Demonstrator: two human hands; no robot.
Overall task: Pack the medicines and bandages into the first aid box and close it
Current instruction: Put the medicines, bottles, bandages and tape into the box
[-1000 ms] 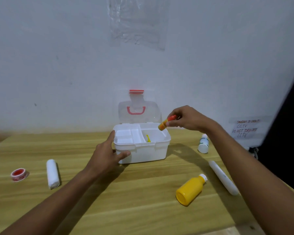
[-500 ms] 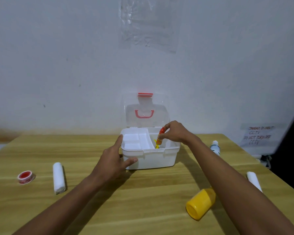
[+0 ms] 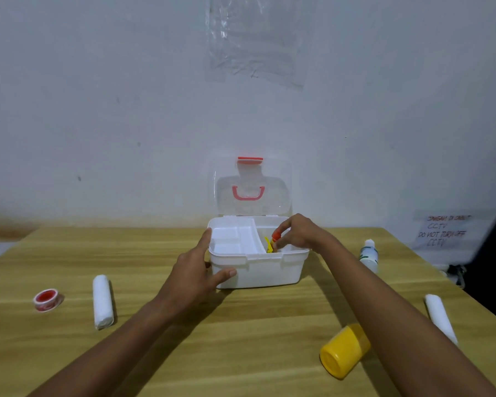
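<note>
The white first aid box (image 3: 269, 270) stands open on the wooden table, its clear lid (image 3: 252, 193) with a red handle upright against the wall. My left hand (image 3: 196, 265) rests against the box's left front corner, thumb on the front wall. My right hand (image 3: 295, 233) pinches a small orange bottle with a red cap (image 3: 276, 237) inside the box's right compartment, beside a yellow item (image 3: 268, 245). On the table lie a white bandage roll (image 3: 103, 301), a red tape roll (image 3: 46, 299), a yellow bottle (image 3: 342, 351), a white bottle (image 3: 369, 255) and a second bandage roll (image 3: 440, 316).
The wooden table (image 3: 255, 325) ends at the white wall behind the box. A paper notice (image 3: 441, 233) hangs on the wall at the right, next to a dark object at the frame's right edge. A plastic sheet (image 3: 258, 41) is taped high on the wall.
My right hand has carried the small orange bottle from above the box's back right corner down into the right compartment. My left hand has stayed on the box.
</note>
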